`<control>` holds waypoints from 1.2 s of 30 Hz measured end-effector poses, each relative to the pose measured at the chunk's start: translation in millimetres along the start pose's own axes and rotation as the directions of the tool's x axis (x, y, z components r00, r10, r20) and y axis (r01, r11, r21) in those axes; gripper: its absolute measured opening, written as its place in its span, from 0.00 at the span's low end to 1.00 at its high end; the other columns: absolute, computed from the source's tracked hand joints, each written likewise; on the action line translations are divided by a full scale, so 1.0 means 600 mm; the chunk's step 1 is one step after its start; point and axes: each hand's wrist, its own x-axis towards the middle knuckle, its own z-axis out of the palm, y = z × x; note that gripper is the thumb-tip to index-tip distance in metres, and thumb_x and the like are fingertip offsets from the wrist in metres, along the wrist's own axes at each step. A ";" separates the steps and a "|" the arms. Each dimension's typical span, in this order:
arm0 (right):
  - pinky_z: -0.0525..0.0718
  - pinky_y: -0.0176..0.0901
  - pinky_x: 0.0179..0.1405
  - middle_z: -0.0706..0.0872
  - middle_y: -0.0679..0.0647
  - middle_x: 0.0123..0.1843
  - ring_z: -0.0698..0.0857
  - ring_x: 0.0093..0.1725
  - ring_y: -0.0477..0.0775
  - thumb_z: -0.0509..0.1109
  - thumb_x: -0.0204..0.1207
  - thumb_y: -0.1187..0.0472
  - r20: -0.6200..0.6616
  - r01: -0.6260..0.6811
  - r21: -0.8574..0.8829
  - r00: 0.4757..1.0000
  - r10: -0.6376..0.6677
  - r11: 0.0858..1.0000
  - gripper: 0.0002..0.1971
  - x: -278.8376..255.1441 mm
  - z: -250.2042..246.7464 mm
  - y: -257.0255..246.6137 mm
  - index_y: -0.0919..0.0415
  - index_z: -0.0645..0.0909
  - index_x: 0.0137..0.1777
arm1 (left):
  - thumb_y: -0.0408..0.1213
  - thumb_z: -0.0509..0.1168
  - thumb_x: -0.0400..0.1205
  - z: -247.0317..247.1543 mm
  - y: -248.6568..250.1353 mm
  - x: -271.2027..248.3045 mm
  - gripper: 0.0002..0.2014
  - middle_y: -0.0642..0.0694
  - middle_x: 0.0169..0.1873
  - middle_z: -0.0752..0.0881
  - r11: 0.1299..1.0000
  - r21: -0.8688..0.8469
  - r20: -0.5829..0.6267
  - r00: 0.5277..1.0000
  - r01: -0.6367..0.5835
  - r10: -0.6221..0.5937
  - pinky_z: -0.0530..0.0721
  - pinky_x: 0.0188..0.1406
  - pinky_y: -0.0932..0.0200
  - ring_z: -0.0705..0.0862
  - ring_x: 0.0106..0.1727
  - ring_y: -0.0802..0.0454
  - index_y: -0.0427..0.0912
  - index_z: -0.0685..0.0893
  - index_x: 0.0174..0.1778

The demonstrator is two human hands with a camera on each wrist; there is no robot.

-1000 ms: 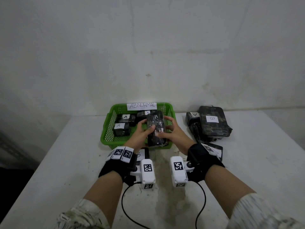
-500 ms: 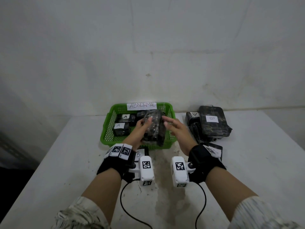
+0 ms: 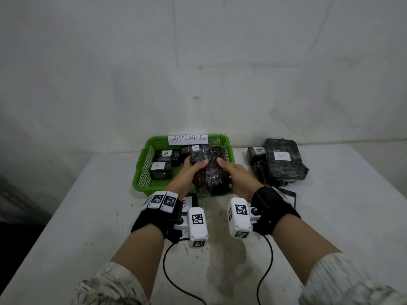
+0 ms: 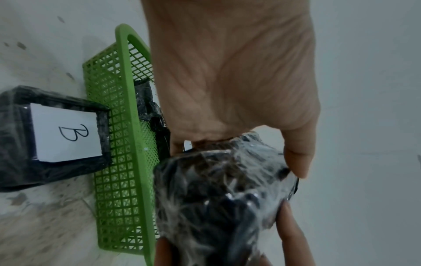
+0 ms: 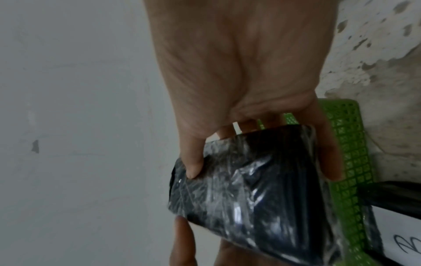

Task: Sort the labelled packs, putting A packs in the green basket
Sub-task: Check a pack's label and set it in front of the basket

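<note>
A black pack in clear wrap (image 3: 211, 176) (image 4: 218, 194) (image 5: 250, 189) hangs over the front right part of the green basket (image 3: 141, 172) (image 4: 123, 162) (image 5: 350, 144). My left hand (image 3: 195, 166) (image 4: 227, 72) grips its left side, thumb on top. My right hand (image 3: 229, 170) (image 5: 239, 63) grips its right side the same way. No label shows on this pack. Three A packs (image 3: 160, 170) lie in the basket's left and back. A B pack (image 3: 187, 202) (image 4: 56, 133) lies on the table against the basket's front wall, under my left wrist.
A pile at the right holds a large B pack (image 3: 284, 160) and an A pack (image 3: 255, 153). Another labelled pack (image 3: 286, 194) lies under my right wrist. The basket's back rim carries a sign reading ABNORMAL (image 3: 188, 139). A wall stands close behind the white table (image 3: 88, 205).
The pack was turned on edge half a second ago with my right hand loose beside it. Now both hands grip it, and it lies flatter and farther over the basket.
</note>
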 end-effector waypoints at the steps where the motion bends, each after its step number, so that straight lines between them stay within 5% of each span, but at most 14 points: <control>1: 0.81 0.68 0.62 0.89 0.57 0.59 0.86 0.60 0.58 0.70 0.78 0.48 -0.018 0.015 -0.021 1.000 -0.015 1.000 0.18 -0.001 0.003 0.000 0.58 0.84 0.60 | 0.41 0.64 0.81 0.001 0.001 0.000 0.29 0.40 0.68 0.77 1.000 0.027 -0.013 1.000 -0.009 0.009 0.79 0.60 0.50 0.81 0.59 0.50 0.42 0.62 0.76; 7: 0.80 0.57 0.65 0.87 0.58 0.58 0.85 0.57 0.56 0.71 0.77 0.65 0.064 0.066 -0.067 0.996 -0.062 0.996 0.16 -0.010 0.009 0.005 0.61 0.80 0.65 | 0.38 0.64 0.82 -0.009 0.003 0.002 0.24 0.41 0.59 0.84 0.999 0.016 -0.075 0.996 -0.044 0.045 0.84 0.54 0.50 0.85 0.53 0.50 0.39 0.69 0.74; 11: 0.78 0.61 0.70 0.77 0.62 0.70 0.79 0.67 0.64 0.78 0.66 0.73 0.010 0.134 -0.237 0.991 -0.135 0.962 0.38 0.000 -0.002 0.019 0.59 0.69 0.76 | 0.37 0.64 0.81 -0.019 -0.002 0.001 0.30 0.42 0.67 0.77 1.000 -0.008 -0.076 0.997 -0.001 0.000 0.75 0.67 0.32 0.77 0.68 0.43 0.52 0.60 0.79; 14: 0.67 0.48 0.73 0.65 0.58 0.69 0.66 0.69 0.61 0.82 0.61 0.67 -0.032 0.186 -0.691 0.958 -0.286 0.699 0.45 0.001 -0.012 0.022 0.54 0.66 0.78 | 0.57 0.67 0.75 -0.023 -0.010 -0.010 0.32 0.43 0.70 0.73 0.993 0.075 0.034 0.995 0.087 -0.090 0.77 0.63 0.31 0.72 0.71 0.41 0.54 0.67 0.74; 17: 0.60 0.41 0.63 0.60 0.58 0.66 0.60 0.65 0.60 0.82 0.62 0.63 0.054 0.227 -0.845 0.937 -0.345 0.484 0.43 -0.011 -0.011 0.027 0.49 0.67 0.76 | 0.64 0.69 0.66 -0.022 -0.020 -0.014 0.43 0.38 0.67 0.77 0.985 0.074 0.053 0.986 0.154 -0.158 0.87 0.48 0.41 0.79 0.65 0.37 0.45 0.68 0.73; 19: 0.62 0.42 0.66 0.59 0.56 0.65 0.59 0.65 0.58 0.83 0.62 0.61 0.091 0.232 -0.819 0.956 -0.280 0.524 0.42 -0.016 -0.013 0.034 0.45 0.68 0.75 | 0.53 0.71 0.72 -0.023 -0.027 -0.012 0.36 0.36 0.67 0.76 0.982 0.069 -0.012 0.985 0.174 -0.174 0.86 0.52 0.40 0.80 0.64 0.37 0.42 0.66 0.73; 21: 0.69 0.43 0.69 0.63 0.55 0.65 0.63 0.66 0.56 0.82 0.66 0.57 0.090 0.192 -0.694 0.979 -0.181 0.693 0.35 -0.024 -0.019 0.034 0.44 0.73 0.72 | 0.43 0.68 0.78 -0.025 -0.034 -0.009 0.29 0.36 0.66 0.77 0.979 0.084 -0.046 0.982 0.188 -0.185 0.85 0.52 0.42 0.81 0.61 0.39 0.40 0.67 0.73; 23: 0.77 0.40 0.56 0.74 0.57 0.62 0.75 0.60 0.55 0.77 0.73 0.53 0.079 0.150 -0.519 0.989 -0.128 0.841 0.24 -0.028 -0.027 0.030 0.51 0.77 0.69 | 0.40 0.66 0.80 -0.029 -0.038 -0.008 0.25 0.36 0.64 0.79 0.973 0.115 -0.039 0.980 0.200 -0.196 0.83 0.49 0.48 0.81 0.58 0.42 0.41 0.69 0.72; 25: 0.76 0.39 0.43 0.80 0.57 0.58 0.79 0.54 0.53 0.73 0.76 0.50 0.012 0.049 -0.484 0.999 -0.050 0.874 0.22 -0.027 -0.036 0.030 0.55 0.77 0.68 | 0.40 0.65 0.80 -0.031 -0.041 -0.009 0.24 0.35 0.65 0.79 0.963 0.137 -0.028 0.973 0.232 -0.230 0.82 0.49 0.49 0.80 0.58 0.42 0.41 0.70 0.72; 28: 0.84 0.50 0.49 0.82 0.58 0.65 0.82 0.60 0.59 0.72 0.68 0.33 -0.130 -0.204 -0.494 0.978 0.161 0.845 0.37 -0.015 -0.049 0.041 0.56 0.72 0.70 | 0.41 0.69 0.77 -0.033 -0.057 -0.013 0.30 0.32 0.68 0.76 0.949 0.111 -0.016 0.955 0.295 -0.295 0.86 0.44 0.43 0.82 0.59 0.38 0.37 0.66 0.73; 31: 0.84 0.58 0.61 0.87 0.63 0.59 0.88 0.55 0.65 0.58 0.43 0.12 -0.154 -0.330 -0.687 0.937 0.313 0.648 0.64 -0.008 -0.060 0.048 0.67 0.79 0.65 | 0.42 0.68 0.78 -0.030 -0.072 -0.020 0.24 0.34 0.61 0.80 0.919 0.109 0.053 0.921 0.379 -0.386 0.89 0.42 0.41 0.85 0.54 0.38 0.37 0.71 0.67; 33: 0.85 0.50 0.55 0.87 0.63 0.58 0.87 0.50 0.62 0.56 0.60 0.17 -0.202 -0.362 -0.740 0.923 0.326 0.567 0.54 -0.018 -0.055 0.042 0.70 0.79 0.63 | 0.43 0.67 0.80 -0.027 -0.078 -0.029 0.17 0.37 0.54 0.85 0.877 0.225 0.112 0.882 0.426 -0.457 0.88 0.42 0.46 0.86 0.49 0.42 0.37 0.78 0.59; 36: 0.82 0.43 0.39 0.84 0.60 0.53 0.83 0.40 0.54 0.66 0.74 0.34 -0.230 -0.366 -0.686 0.929 0.290 0.629 0.36 -0.015 -0.062 0.051 0.69 0.78 0.62 | 0.52 0.76 0.67 -0.031 -0.082 -0.033 0.29 0.34 0.54 0.87 0.764 0.500 0.142 0.832 0.406 -0.536 0.86 0.52 0.52 0.87 0.43 0.47 0.33 0.84 0.56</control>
